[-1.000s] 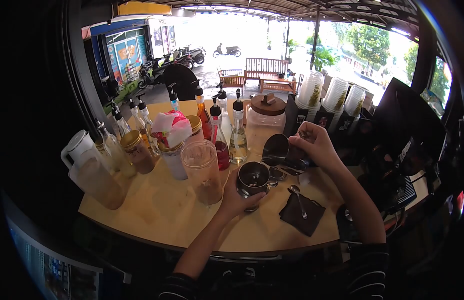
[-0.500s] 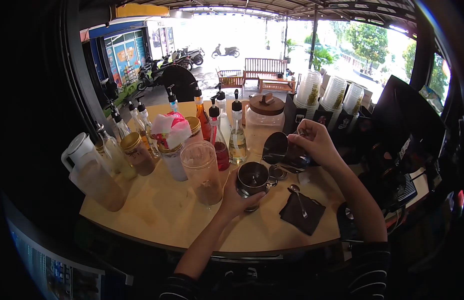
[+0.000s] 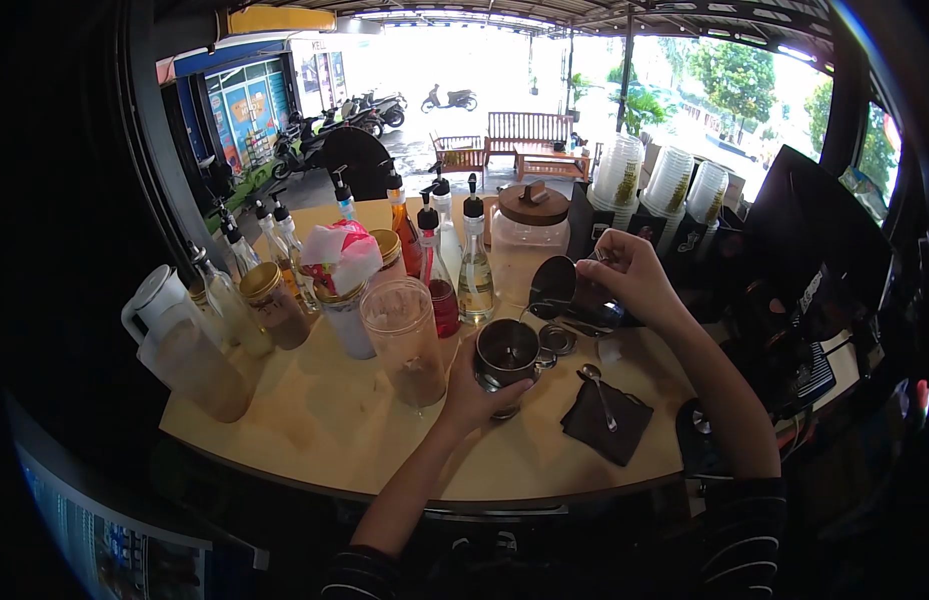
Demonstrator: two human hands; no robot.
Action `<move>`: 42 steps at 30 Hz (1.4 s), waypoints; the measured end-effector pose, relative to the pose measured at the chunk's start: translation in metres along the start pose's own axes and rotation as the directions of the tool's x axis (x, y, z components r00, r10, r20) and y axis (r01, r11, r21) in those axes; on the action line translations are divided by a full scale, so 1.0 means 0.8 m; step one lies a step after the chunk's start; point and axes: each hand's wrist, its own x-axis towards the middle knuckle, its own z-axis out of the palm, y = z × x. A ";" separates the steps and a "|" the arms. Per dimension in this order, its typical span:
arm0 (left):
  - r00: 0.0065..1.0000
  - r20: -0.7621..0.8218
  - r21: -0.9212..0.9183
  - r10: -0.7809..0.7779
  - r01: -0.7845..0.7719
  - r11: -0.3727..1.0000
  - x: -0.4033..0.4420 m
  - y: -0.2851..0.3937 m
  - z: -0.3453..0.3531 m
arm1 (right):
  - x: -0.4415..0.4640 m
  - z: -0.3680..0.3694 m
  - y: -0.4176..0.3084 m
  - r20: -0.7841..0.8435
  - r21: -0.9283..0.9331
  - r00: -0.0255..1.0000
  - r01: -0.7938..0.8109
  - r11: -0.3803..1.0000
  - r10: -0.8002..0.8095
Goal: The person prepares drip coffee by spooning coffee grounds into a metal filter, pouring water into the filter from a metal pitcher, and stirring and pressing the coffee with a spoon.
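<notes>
My left hand [image 3: 481,393] is wrapped round a metal cup [image 3: 506,350] near the middle of the wooden counter. Up and to the right, my right hand [image 3: 629,272] grips a dark pitcher [image 3: 552,287], tilted so that its mouth faces the cup. A thin stream seems to run from the pitcher toward the cup. Dark liquid shows inside the cup. Just right of the cup lies a small round metal lid [image 3: 556,340]. A spoon [image 3: 600,398] rests on a folded dark cloth [image 3: 624,430] nearer the right front.
Left of the cup stands a tall clear container [image 3: 409,350]. Pump bottles [image 3: 474,275], gold-lidded jars [image 3: 274,305] and a white-lidded pitcher [image 3: 189,350] fill the left. Behind are a wooden-lidded jar [image 3: 529,245] and stacked plastic cups [image 3: 616,175]. A dark machine [image 3: 799,270] stands right.
The dark pitcher and my right hand have shifted slightly, and the thin stream is visible beside the pitcher's rim. My left hand stays round the cup.
</notes>
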 end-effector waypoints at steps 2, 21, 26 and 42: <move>1.000 0.004 0.002 -0.006 0.006 1.000 0.000 0.001 0.000 | 0.002 0.003 -0.001 -0.004 0.007 1.000 -0.004 1.000 0.004; 0.999 -0.016 0.027 0.036 -0.035 0.999 0.000 -0.005 0.000 | -0.035 0.001 0.072 -0.286 0.266 0.956 0.018 0.964 0.061; 0.997 -0.017 0.078 0.078 -0.076 0.994 -0.001 -0.005 -0.001 | -0.071 0.024 0.170 -0.407 0.431 0.894 0.005 0.902 0.189; 0.998 -0.011 0.066 0.069 -0.068 0.996 -0.002 -0.003 0.000 | -0.086 0.089 0.253 -0.407 0.450 0.879 -0.044 0.892 0.249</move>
